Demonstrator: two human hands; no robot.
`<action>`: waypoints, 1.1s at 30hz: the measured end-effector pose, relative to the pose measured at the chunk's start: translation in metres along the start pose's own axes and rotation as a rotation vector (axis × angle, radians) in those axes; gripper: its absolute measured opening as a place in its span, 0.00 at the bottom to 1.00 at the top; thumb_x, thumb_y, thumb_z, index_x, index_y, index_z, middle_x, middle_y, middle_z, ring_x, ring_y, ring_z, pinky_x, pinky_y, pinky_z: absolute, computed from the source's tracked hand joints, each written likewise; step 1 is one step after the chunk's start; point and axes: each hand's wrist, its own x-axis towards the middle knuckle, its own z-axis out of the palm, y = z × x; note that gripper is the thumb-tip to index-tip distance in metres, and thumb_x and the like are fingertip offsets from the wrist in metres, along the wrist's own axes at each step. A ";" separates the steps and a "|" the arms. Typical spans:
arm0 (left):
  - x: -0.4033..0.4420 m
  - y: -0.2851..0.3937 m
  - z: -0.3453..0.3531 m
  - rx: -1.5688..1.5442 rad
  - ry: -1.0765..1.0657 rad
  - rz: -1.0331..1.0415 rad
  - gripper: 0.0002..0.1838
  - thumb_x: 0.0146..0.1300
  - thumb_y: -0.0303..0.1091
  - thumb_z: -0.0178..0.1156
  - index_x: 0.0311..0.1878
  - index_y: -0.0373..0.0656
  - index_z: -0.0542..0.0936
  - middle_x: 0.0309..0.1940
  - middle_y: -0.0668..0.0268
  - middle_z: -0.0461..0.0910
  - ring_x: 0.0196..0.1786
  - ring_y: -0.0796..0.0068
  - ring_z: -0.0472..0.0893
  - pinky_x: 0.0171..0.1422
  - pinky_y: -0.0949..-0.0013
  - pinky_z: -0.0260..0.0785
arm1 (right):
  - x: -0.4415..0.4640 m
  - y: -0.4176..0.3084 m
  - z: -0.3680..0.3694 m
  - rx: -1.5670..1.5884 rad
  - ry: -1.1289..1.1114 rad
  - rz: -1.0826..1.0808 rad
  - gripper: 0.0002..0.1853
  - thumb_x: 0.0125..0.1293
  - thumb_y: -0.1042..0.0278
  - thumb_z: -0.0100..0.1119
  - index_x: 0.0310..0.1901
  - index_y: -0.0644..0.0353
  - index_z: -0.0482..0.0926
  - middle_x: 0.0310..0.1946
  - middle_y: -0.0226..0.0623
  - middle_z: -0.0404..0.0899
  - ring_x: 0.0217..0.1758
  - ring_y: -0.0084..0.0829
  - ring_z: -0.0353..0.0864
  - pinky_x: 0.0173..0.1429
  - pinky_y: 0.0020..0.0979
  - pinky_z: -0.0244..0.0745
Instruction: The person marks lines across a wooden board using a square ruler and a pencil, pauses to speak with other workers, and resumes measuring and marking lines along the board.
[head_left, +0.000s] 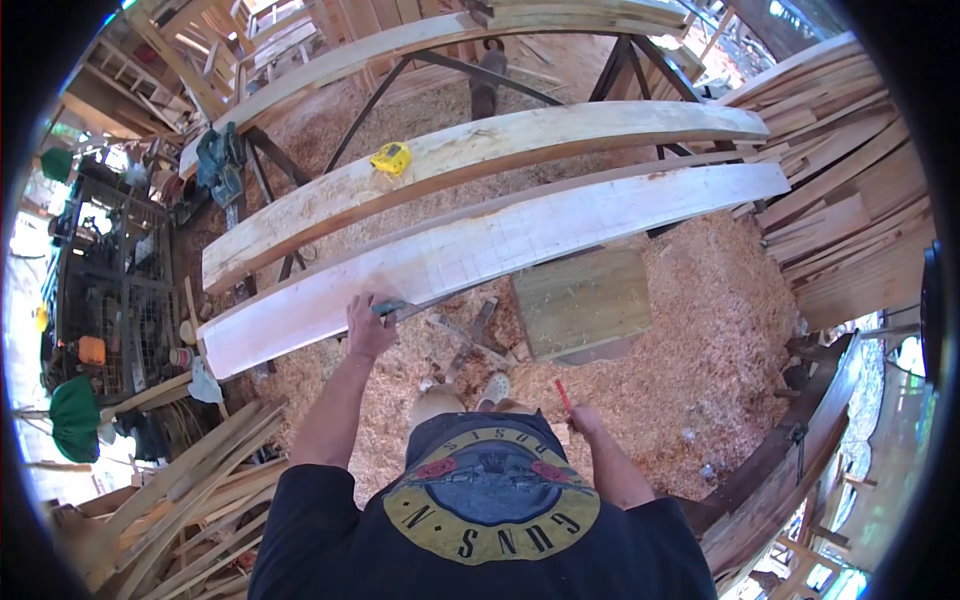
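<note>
My left hand (368,328) is closed at the near edge of a long pale timber beam (560,222). In it is a small tool with a teal-grey handle (388,308), perhaps a square; its exact kind is unclear. Faint cross lines mark the beam's face. Lower and to the right, away from the beam, my right hand (585,418) grips a red pencil (562,394) that points up and forward. A yellow tape measure (391,158) rests on a second beam (480,148) just behind the first.
Dark metal trestles (262,160) support the timbers. A blue-grey cloth (220,165) hangs at the far left. Wood shavings (720,330) cover the ground around a flat board (582,302). Stacked planks (840,190) lie at right, loose strips (190,490) at lower left.
</note>
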 end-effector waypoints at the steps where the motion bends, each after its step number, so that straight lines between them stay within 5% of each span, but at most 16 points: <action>1: -0.001 0.000 0.000 0.000 -0.003 0.004 0.19 0.52 0.30 0.72 0.49 0.49 0.84 0.48 0.58 0.83 0.55 0.45 0.79 0.61 0.43 0.70 | 0.000 -0.001 0.002 -0.003 0.005 0.018 0.16 0.71 0.58 0.54 0.36 0.56 0.90 0.25 0.38 0.89 0.24 0.34 0.88 0.32 0.38 0.83; 15: -0.001 0.002 -0.003 0.038 0.027 0.028 0.18 0.52 0.29 0.74 0.48 0.51 0.87 0.48 0.58 0.82 0.54 0.45 0.80 0.62 0.46 0.72 | -0.019 -0.025 0.008 0.073 0.016 0.027 0.10 0.68 0.68 0.58 0.39 0.63 0.87 0.26 0.42 0.88 0.25 0.34 0.88 0.29 0.38 0.82; 19: 0.002 0.003 -0.006 -0.005 -0.012 0.005 0.16 0.54 0.30 0.74 0.48 0.52 0.88 0.48 0.59 0.82 0.54 0.47 0.80 0.62 0.46 0.72 | -0.022 -0.024 0.008 0.091 0.019 0.044 0.10 0.70 0.66 0.64 0.44 0.64 0.86 0.29 0.40 0.88 0.26 0.31 0.87 0.28 0.36 0.79; 33: 0.001 0.006 -0.007 0.012 -0.021 -0.010 0.19 0.52 0.30 0.76 0.49 0.53 0.88 0.49 0.60 0.82 0.54 0.49 0.80 0.62 0.47 0.71 | -0.024 -0.021 0.002 0.174 0.002 0.069 0.12 0.69 0.67 0.61 0.48 0.66 0.85 0.31 0.42 0.89 0.26 0.32 0.88 0.27 0.35 0.80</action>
